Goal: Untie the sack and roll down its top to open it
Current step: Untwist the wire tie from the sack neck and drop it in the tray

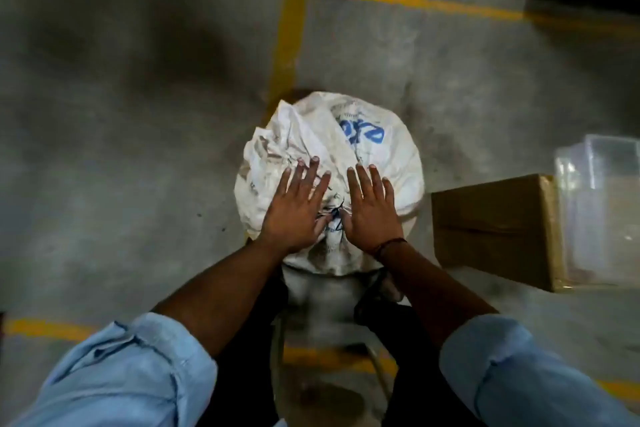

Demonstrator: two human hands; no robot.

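The left grip [294, 210] and right grip [373, 208] are lying flat, fingers straight, holding nothing, resting on the tied sack [298, 135] either side of its knot [335, 215].

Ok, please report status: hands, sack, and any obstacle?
Left hand open, flat on white sack. Right hand open, flat beside the tied neck. Sack not yet untied. Cardboard box on floor to the right, not blocking.

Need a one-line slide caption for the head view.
Left hand and right hand lie flat on the tied white sack, flanking its knot.
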